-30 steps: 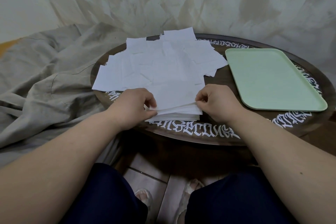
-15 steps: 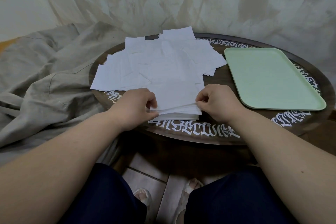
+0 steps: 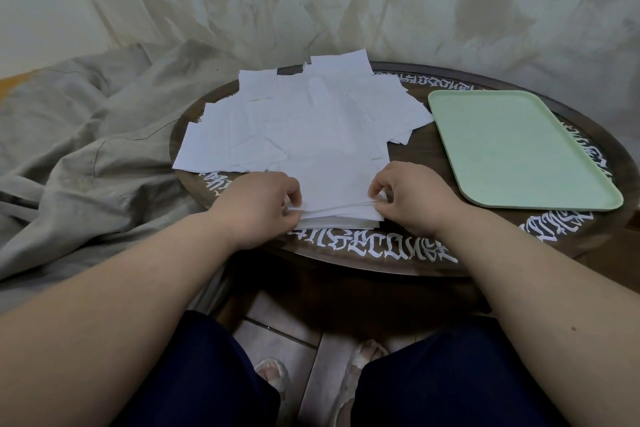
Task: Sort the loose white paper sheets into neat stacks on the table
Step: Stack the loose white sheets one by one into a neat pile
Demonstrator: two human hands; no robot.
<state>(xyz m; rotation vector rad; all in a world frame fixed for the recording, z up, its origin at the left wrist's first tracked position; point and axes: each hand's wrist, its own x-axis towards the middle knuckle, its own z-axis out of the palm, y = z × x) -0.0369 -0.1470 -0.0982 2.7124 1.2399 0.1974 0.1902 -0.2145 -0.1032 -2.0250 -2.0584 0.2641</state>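
The top sheet [image 3: 334, 184] lies with its long side running left to right along the near edge of the table [image 3: 433, 156], and the left hand [image 3: 258, 206] pinches its near left corner while the right hand [image 3: 410, 199] pinches its near right corner, each equally close. It seems lifted slightly off a small stack [image 3: 337, 221] beneath, though the gap is thin. Behind it, loose white sheets [image 3: 294, 121] sprawl overlapping toward the far left edge.

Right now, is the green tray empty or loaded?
Empty: the green tray shows only bare surface; every paper sheet lies beside it.
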